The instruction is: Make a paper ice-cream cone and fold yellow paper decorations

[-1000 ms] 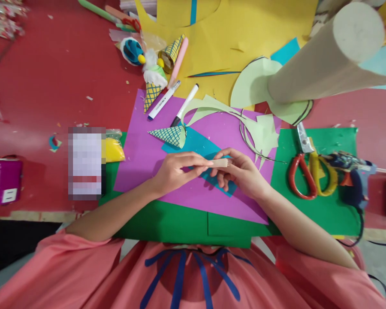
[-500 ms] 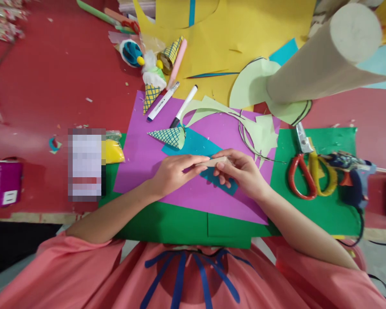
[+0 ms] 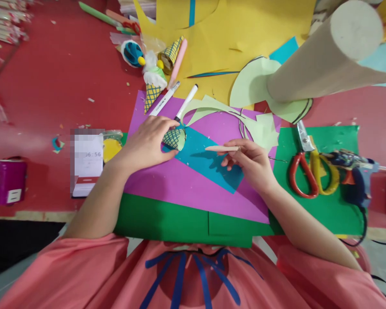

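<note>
My left hand (image 3: 148, 143) reaches over a small pale green paper cone (image 3: 174, 139) with a dark criss-cross pattern. Its thumb and fingers are spread on either side of the cone, whose pointed end is hidden under the hand. I cannot tell whether they touch it. My right hand (image 3: 249, 165) pinches one end of a pale, flat, pointed stick (image 3: 220, 148), which points left above a blue paper strip (image 3: 209, 165). Beneath lies a purple sheet (image 3: 180, 193). A white marker (image 3: 188, 101) with a dark tip rests just behind the cone.
Red-and-yellow-handled scissors (image 3: 304, 171) and a glue gun (image 3: 357, 176) lie right. A thick cardboard tube (image 3: 318, 64) stands behind on pale green paper (image 3: 249, 86). Green paper scraps (image 3: 263, 131), a paper ice-cream cone (image 3: 152, 92) and a phone (image 3: 88, 159) are also around.
My left hand has left the stick and moved left and back to the paper cone, its fingers now spread. My right hand keeps the stick and has shifted slightly right.
</note>
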### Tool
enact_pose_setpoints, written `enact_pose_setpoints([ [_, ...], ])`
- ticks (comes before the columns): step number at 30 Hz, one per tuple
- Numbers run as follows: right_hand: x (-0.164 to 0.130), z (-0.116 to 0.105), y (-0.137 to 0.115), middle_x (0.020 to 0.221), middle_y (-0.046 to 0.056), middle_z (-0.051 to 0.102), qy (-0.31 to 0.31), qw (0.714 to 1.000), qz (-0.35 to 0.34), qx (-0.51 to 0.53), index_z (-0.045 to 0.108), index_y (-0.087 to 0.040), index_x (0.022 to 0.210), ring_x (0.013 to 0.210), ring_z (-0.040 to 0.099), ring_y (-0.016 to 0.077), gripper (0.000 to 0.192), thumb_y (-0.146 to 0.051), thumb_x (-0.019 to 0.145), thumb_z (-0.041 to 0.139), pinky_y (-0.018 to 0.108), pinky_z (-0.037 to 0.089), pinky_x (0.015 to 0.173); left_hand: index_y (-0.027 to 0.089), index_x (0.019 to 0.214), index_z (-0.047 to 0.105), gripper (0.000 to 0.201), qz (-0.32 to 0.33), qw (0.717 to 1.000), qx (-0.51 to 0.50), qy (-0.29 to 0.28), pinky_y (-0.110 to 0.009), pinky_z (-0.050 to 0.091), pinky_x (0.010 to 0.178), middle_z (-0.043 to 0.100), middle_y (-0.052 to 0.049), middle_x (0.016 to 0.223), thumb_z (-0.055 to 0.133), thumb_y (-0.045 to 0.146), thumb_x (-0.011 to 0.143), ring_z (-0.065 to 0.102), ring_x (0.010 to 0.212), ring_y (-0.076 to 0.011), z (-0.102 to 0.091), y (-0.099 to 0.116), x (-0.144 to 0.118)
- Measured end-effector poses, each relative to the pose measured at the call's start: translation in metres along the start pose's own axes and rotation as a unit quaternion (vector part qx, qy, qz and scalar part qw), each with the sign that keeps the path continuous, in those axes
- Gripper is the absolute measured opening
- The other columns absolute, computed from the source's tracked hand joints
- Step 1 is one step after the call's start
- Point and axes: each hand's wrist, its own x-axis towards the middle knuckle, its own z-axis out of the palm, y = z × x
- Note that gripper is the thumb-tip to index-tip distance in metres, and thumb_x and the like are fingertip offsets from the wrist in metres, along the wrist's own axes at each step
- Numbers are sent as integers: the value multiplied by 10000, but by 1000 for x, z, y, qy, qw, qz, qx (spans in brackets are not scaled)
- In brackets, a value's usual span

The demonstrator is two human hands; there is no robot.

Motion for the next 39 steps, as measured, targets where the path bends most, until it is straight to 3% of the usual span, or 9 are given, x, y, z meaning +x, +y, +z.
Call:
enact_pose_setpoints([
  [5, -3, 5, -5, 862, 11, 746, 6, 998, -27, -58, 503, -214, 928, 581, 668, 82, 164, -309, 899, 633, 189, 507, 484, 205, 1106, 578, 313, 12, 999, -23, -19, -421, 484, 970, 605, -82, 1129, 631, 277, 806, 569, 1123, -271, 3, 8, 0],
  [8, -8, 8, -8, 835, 1, 732, 6, 994, -73, -78, 454, -235, 925, 586, 679, 93, 167, -293, 916, 610, 196, 499, 476, 211, 1165, 526, 354, 54, 992, -113, -8, -355, 511, 905, 618, -57, 1122, 616, 273, 829, 613, 1057, -218, 8, 13, -2],
  [11, -16, 9, -8, 751, -40, 679, 29, 980, -174, -93, 459, -257, 972, 571, 677, 99, 143, -226, 924, 590, 205, 490, 463, 247, 1224, 472, 390, 135, 970, -198, 23, -298, 529, 815, 634, -35, 1101, 610, 279, 860, 642, 968, -170, 20, 17, -3],
  [15, -27, 8, -7, 725, -38, 661, 45, 952, -268, -141, 514, -256, 1056, 631, 690, 128, 236, -103, 889, 582, 246, 531, 517, 299, 1329, 364, 547, 191, 944, -261, 59, -320, 544, 817, 600, -58, 1161, 627, 281, 849, 637, 1022, -192, 36, 23, -4],
  [19, -31, 12, -10, 807, -1, 688, 56, 919, -287, -263, 580, -236, 1056, 615, 660, 122, 258, -79, 852, 602, 258, 540, 534, 306, 1341, 339, 646, 144, 953, -265, 14, -340, 536, 881, 580, -65, 1228, 667, 258, 786, 631, 1096, -224, 41, 29, -4],
  [23, -28, 20, -17, 839, 39, 677, 14, 876, -334, -348, 606, -197, 980, 701, 650, 125, 218, -47, 823, 609, 236, 542, 575, 268, 1234, 449, 526, 75, 974, -212, 9, -293, 530, 790, 639, -39, 1154, 680, 301, 763, 669, 990, -206, 45, 35, 0],
  [30, -26, 25, -12, 940, 70, 688, -35, 868, -283, -407, 618, -204, 991, 794, 672, 139, 163, -106, 887, 539, 241, 555, 640, 246, 1115, 577, 276, 55, 998, -35, 0, -235, 443, 606, 711, 5, 877, 565, 306, 845, 684, 758, -161, 52, 52, 2],
  [35, -25, 29, 1, 912, 67, 718, -22, 873, -274, -404, 658, -199, 910, 800, 689, 151, 122, -157, 896, 544, 244, 548, 642, 226, 1070, 567, 220, 60, 998, -7, 23, -243, 374, 514, 676, 16, 686, 546, 287, 859, 654, 615, -160, 57, 62, 0],
  [39, -25, 31, 4, 807, 29, 722, 5, 881, -264, -394, 652, -206, 856, 697, 671, 118, 98, -160, 890, 573, 220, 522, 617, 212, 1023, 575, 164, 74, 996, -26, 41, -247, 386, 527, 677, 2, 691, 536, 258, 870, 650, 617, -158, 58, 66, -2],
])
